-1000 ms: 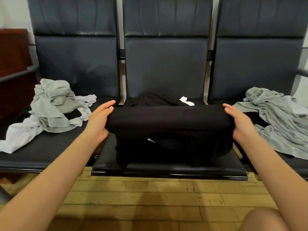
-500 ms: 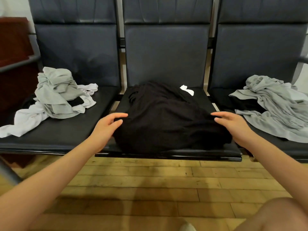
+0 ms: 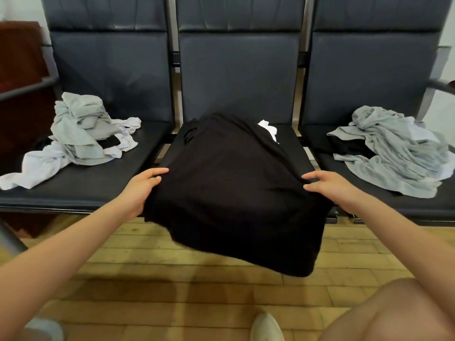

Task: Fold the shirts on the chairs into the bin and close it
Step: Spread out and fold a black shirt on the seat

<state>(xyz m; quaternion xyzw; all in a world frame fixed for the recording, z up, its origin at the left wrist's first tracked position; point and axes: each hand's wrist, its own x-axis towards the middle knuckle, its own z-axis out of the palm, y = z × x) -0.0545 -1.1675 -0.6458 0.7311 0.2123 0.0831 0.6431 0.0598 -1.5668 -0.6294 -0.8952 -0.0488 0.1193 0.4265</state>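
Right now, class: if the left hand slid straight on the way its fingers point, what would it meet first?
The left hand points rightward across the black shirt it holds; probably the shirt's top surface first, though depth is unclear.

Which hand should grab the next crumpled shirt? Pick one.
Neither yet: left hand and right hand both grip the black shirt. Afterwards, left looks closer to the grey pile.

Beneath me runs a wooden plank floor (image 3: 172,286), yellowish with darker worn patches. At my five o'clock, the toe of a white shoe (image 3: 267,327) points forward on the boards, and my bare knee (image 3: 384,313) fills the corner beside it. At ten o'clock a dark red-brown wooden cabinet (image 3: 22,57) stands against the white wall (image 3: 19,8).
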